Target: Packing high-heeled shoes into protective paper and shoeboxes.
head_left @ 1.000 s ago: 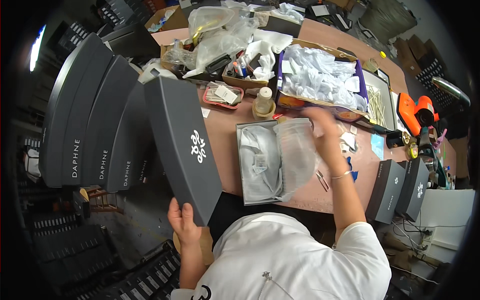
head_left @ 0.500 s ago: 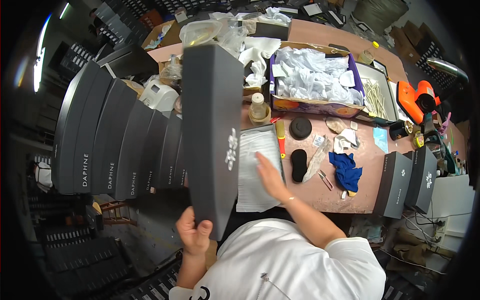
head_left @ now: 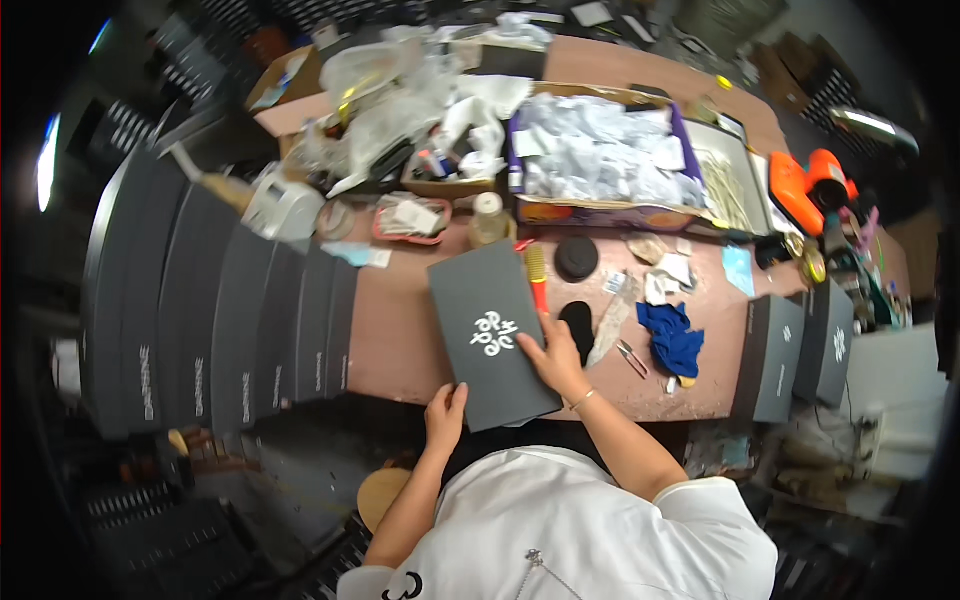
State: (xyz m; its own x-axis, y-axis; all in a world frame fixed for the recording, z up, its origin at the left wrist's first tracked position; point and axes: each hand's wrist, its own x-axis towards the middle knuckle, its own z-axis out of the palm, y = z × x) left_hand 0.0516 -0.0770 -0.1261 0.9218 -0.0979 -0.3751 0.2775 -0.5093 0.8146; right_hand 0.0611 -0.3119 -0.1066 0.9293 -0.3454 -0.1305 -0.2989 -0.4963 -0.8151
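A dark grey shoebox [head_left: 470,385] with a white emblem lies on the near edge of the table, slightly turned, its lid covering the base. My left hand [head_left: 446,415] grips its near left edge, thumb up along the side. My right hand [head_left: 553,358] holds the right edge, with the thumb over the lid and the other fingers along the side. Just beyond the right hand are a black oval pad [head_left: 577,325] and a yellow-and-red brush [head_left: 537,275]. The inside of the shoebox is hidden.
Stacked grey boxes [head_left: 215,330] rise on the left; two more grey boxes [head_left: 770,360] stand at the right edge. A purple carton [head_left: 600,215] of crumpled white paper sits behind. Small scissors [head_left: 632,360], a blue cloth [head_left: 672,340] and a round black tin [head_left: 576,258] lie on the right.
The lid, held upright in my left hand before, now lies flat over the paper-lined base. My right hand has moved from the paper to the box's right edge.
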